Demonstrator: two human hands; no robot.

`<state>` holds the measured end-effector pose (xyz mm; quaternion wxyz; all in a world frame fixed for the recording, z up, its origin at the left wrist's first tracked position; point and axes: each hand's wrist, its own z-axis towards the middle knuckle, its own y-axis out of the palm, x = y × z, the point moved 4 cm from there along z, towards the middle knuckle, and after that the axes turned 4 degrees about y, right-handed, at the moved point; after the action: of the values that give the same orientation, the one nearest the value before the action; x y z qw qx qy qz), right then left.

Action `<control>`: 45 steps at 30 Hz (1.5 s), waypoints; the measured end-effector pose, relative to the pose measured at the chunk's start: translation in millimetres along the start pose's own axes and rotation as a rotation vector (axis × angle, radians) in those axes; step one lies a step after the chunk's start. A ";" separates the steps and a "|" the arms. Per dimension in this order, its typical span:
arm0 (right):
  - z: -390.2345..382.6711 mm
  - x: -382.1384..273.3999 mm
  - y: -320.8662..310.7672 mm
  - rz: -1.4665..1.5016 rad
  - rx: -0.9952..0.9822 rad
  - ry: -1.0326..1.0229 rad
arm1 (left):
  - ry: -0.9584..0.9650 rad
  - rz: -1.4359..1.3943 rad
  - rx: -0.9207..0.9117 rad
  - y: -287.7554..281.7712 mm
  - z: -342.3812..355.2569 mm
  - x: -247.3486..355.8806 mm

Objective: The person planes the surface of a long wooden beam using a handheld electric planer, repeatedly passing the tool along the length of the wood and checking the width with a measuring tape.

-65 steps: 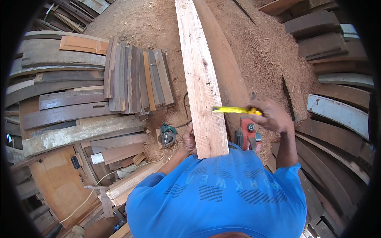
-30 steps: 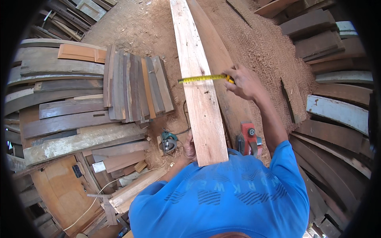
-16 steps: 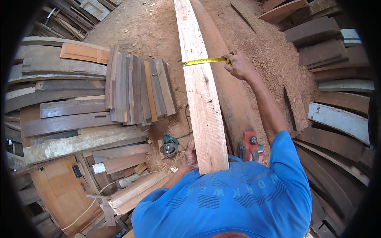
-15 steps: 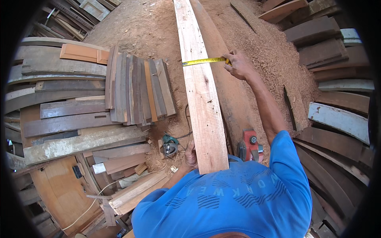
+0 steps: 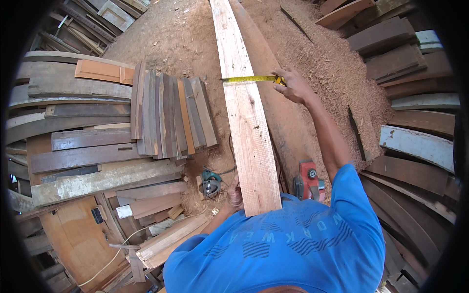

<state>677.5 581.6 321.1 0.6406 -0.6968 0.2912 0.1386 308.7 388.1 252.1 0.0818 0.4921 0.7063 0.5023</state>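
Observation:
A long, pale rough-sawn plank [image 5: 256, 141] stretches away from my body, its near end against my blue shirt. My right hand [image 5: 295, 87] is closed around a yellow tape measure [image 5: 279, 80] just off the plank's right edge. The tape's yellow blade [image 5: 246, 78] runs across the plank's face, its tip at the left edge. Near the close end, my left hand [image 5: 235, 194] grips the plank's left edge, with the fingers partly hidden by the wood.
A red power planer [image 5: 309, 178] sits right of the plank's near end. On the left is a green circular saw [image 5: 211, 183] with a cord. Stacked boards [image 5: 171, 115] line the left, more timber [image 5: 417, 146] the right. Wood shavings [image 5: 337, 73] cover the ground.
My right hand has turned slightly and shifted a little right and down, showing more of the tape measure. The blade lies straighter across the plank. My left hand stays put.

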 end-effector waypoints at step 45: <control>-458.7 110.6 163.1 0.611 0.066 0.594 | 0.391 1.423 0.315 -21.0 108.3 -138.3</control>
<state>587.4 108.2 190.6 0.4802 -0.5672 0.6606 0.1059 431.3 348.5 131.0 -0.4605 0.7372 0.2832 0.4054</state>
